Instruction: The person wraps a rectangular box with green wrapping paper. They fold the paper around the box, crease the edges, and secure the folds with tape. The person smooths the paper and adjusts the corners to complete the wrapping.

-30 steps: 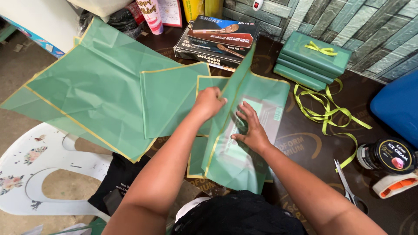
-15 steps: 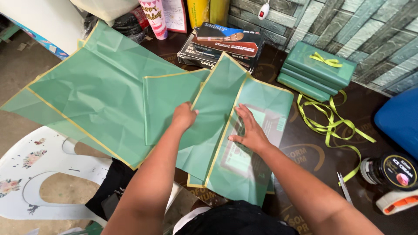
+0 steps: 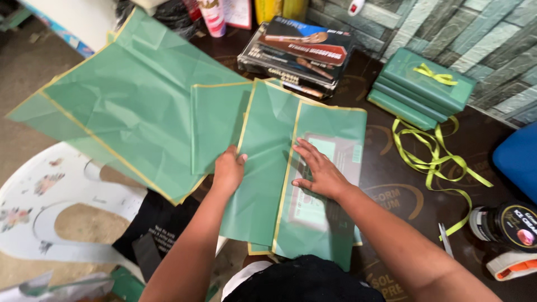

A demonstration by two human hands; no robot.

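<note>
Several green translucent wrapping sheets with gold edges lie on the dark table. My left hand grips the left edge of one folded-out green sheet, fingers curled over it. My right hand presses flat, fingers spread, on a second green sheet that covers a flat pale rectangular item, faintly visible through it. A large green sheet spreads to the left, hanging past the table's edge.
Dark stacked boxes stand at the back. Green wrapped parcels with a yellow-green bow sit at right, loose ribbon trailing. Scissors, a black-lidded tub and a tape dispenser lie at the far right. A white plastic chair stands below left.
My left hand has swung the raised green sheet over to the left and laid it flat, then slid down toward me. My right hand stayed pressed on the covered item.
</note>
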